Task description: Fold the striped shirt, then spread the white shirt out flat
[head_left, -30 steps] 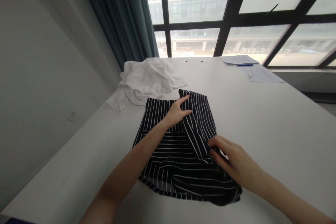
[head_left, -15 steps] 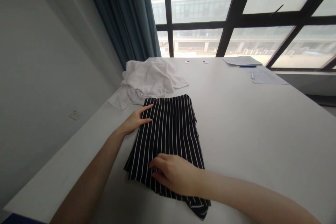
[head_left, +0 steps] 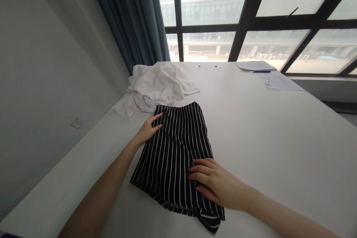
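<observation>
Black shorts or a short skirt with thin white stripes [head_left: 175,145] lie on the white table, gathered at the far edge like a waistband. I cannot tell which kind of garment it is. My left hand [head_left: 149,128] rests on its upper left side, thumb and fingers apart. On the lower right part lies my right hand [head_left: 213,182], its fingers spread over the cloth. Below that hand, the near right corner of the garment is bunched and sticks out.
A crumpled white cloth [head_left: 158,81] lies just beyond the striped garment. Papers [head_left: 256,66] and a blue pen [head_left: 261,71] are at the table's far right. A wall [head_left: 55,81] runs along the left, with a blue curtain [head_left: 134,18] and windows behind.
My right hand has moved right across the cloth and its curled fingers have spread. The garment's near edge has shifted slightly. My left hand stays near the upper left side.
</observation>
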A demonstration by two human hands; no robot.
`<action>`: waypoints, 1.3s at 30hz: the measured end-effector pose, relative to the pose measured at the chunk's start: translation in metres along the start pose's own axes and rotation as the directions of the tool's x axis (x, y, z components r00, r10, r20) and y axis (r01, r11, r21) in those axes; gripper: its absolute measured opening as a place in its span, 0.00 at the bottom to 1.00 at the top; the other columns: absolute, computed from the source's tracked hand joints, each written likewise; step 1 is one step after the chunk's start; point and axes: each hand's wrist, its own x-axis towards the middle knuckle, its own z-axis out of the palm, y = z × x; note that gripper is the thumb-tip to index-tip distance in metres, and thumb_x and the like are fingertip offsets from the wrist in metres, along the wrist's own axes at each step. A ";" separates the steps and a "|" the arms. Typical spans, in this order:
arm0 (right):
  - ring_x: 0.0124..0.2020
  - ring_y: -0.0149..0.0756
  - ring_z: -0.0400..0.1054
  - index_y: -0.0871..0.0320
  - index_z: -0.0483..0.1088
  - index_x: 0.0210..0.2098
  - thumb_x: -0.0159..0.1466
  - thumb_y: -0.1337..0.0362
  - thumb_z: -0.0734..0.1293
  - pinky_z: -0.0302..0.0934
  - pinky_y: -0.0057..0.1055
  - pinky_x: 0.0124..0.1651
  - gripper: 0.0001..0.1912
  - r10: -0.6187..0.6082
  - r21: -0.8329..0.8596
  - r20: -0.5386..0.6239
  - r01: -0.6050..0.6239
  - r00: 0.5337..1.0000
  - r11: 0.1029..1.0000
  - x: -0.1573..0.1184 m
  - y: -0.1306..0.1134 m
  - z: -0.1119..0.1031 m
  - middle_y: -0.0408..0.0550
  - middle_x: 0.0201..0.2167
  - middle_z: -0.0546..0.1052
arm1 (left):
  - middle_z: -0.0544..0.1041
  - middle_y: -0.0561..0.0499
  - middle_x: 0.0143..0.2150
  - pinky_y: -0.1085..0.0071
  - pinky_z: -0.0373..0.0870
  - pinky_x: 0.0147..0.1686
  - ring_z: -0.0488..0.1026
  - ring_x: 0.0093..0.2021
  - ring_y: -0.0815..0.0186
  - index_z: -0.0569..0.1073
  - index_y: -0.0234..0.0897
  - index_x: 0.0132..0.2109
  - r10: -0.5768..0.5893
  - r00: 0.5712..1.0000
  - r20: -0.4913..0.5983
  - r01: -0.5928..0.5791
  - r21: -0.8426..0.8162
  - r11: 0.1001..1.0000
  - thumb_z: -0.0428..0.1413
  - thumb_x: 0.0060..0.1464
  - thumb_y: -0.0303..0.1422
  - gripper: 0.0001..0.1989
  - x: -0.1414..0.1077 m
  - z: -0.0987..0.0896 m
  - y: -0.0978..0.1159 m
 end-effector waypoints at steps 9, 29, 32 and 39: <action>0.59 0.39 0.62 0.53 0.73 0.47 0.63 0.74 0.59 0.54 0.42 0.62 0.18 0.068 0.028 0.063 -0.070 0.996 0.997 -0.025 0.022 -0.018 0.45 0.51 0.76 | 0.65 0.43 0.64 0.54 0.51 0.66 0.60 0.65 0.53 0.67 0.38 0.61 0.005 0.999 0.040 -0.005 -0.001 1.000 0.57 0.52 0.43 0.31 -0.010 0.018 0.013; 0.63 0.38 0.58 0.57 0.64 0.60 0.70 0.58 0.59 0.48 0.42 0.68 0.22 0.034 0.124 0.053 -0.041 0.998 0.991 -0.038 -0.016 -0.010 0.53 0.60 0.69 | 0.74 0.45 0.57 0.51 0.65 0.58 0.71 0.55 0.52 0.68 0.38 0.61 -0.206 0.979 -0.005 0.194 -0.310 0.931 0.60 0.49 0.39 0.32 -0.011 0.009 0.001; 0.64 0.38 0.56 0.55 0.65 0.59 0.70 0.63 0.56 0.51 0.42 0.67 0.19 0.102 0.075 -0.065 -0.097 0.993 0.992 -0.040 -0.002 -0.008 0.51 0.59 0.70 | 0.71 0.45 0.60 0.55 0.61 0.61 0.68 0.59 0.53 0.71 0.37 0.59 -0.178 0.982 -0.069 0.137 -0.391 0.910 0.62 0.47 0.39 0.31 0.000 0.010 0.003; 0.55 0.39 0.66 0.51 0.70 0.52 0.70 0.61 0.56 0.60 0.42 0.59 0.15 0.137 0.085 -0.240 -0.120 0.961 0.989 -0.017 0.058 -0.038 0.48 0.51 0.75 | 0.74 0.42 0.56 0.57 0.61 0.61 0.69 0.58 0.54 0.75 0.34 0.53 -0.241 0.952 -0.190 0.105 -0.538 0.836 0.64 0.42 0.36 0.28 0.028 0.018 -0.009</action>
